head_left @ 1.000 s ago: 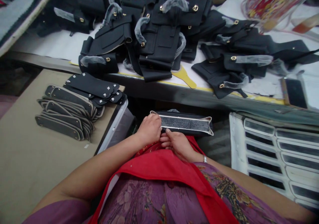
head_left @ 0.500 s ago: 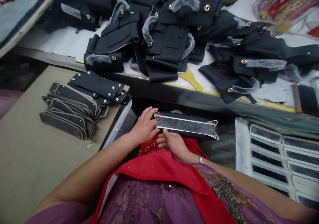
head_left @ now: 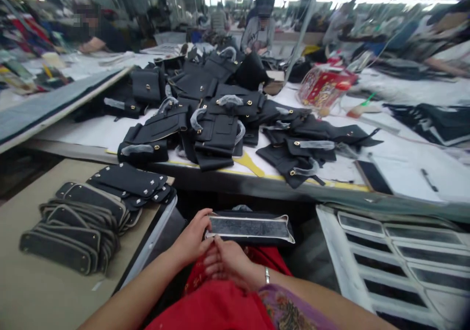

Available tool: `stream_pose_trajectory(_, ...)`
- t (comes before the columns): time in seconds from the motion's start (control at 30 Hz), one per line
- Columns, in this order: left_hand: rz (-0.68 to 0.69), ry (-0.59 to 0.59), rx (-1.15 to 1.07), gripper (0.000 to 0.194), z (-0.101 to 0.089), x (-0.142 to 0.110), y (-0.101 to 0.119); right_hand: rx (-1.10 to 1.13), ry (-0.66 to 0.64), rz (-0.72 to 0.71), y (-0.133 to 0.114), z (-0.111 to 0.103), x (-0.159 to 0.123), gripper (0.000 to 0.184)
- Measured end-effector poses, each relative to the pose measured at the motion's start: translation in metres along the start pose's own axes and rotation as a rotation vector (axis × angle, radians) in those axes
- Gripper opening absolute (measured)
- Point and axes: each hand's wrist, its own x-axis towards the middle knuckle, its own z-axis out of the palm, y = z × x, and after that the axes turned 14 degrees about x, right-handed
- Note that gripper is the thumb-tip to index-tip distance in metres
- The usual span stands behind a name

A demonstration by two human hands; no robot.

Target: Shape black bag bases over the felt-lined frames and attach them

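Observation:
A long black bag panel (head_left: 253, 227) with a pale edge and a grey felt face lies across my lap, above a red cloth (head_left: 220, 305). My left hand (head_left: 193, 239) rests at the panel's left end, fingers curled onto its corner. My right hand (head_left: 225, 259) sits just below that same end, thumb up against the panel's near edge, fingers folded under. Both hands grip the panel at its left end.
A stack of flat black oblong pieces (head_left: 84, 217) lies on the tan board (head_left: 44, 291) at my left. A heap of black bag parts with gold clasps (head_left: 216, 119) covers the white table (head_left: 404, 173) ahead. White slotted trays (head_left: 396, 251) stand at right. Other people work in the background.
The view has tilted up, so the far workshop and other workers show. My left hand's fingers, spread half a second ago, have curled back onto the panel's corner. The panel stays on my lap.

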Motion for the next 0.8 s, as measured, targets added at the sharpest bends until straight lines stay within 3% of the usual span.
stream_pose_trajectory(0.07, 0.016, 0.004, -0.015, 0.034, 0.003, -0.001, -0.001, -0.175, -0.193, 0.047, -0.017, -0.007, -0.020, 0.044)
stream_pose_trajectory(0.13, 0.022, -0.009, 0.001, 0.054, 0.001, -0.003, 0.000, -0.399, -0.320, -0.069, -0.050, -0.017, -0.038, 0.037)
stream_pose_trajectory(0.2, 0.026, -0.048, 0.045, 0.064, -0.005, -0.003, 0.003, -0.640, -0.139, -0.361, -0.098, -0.030, -0.043, 0.034)
stream_pose_trajectory(0.3, 0.039, -0.140, 0.169, 0.064, -0.016, 0.002, 0.009, -1.362, 0.357, -0.772, -0.175, -0.056, -0.014, 0.035)
stream_pose_trajectory(0.4, 0.035, -0.204, 0.342, 0.060, -0.023, 0.011, 0.017, -1.523, 0.558, -0.828, -0.226, -0.079, 0.027, 0.054)
stream_pose_trajectory(0.47, 0.028, -0.237, 0.425, 0.059, -0.023, 0.016, 0.024, -1.567, 0.595, -0.795, -0.243, -0.087, 0.045, 0.069)
stream_pose_trajectory(0.53, 0.024, -0.279, 0.470, 0.062, -0.020, 0.021, 0.029, -1.628, 0.603, -0.768, -0.251, -0.089, 0.055, 0.072)
stream_pose_trajectory(0.8, 0.093, -0.343, 0.568, 0.085, 0.003, 0.041, 0.048, -1.630, 0.622, -0.669, -0.253, -0.092, 0.060, 0.060)
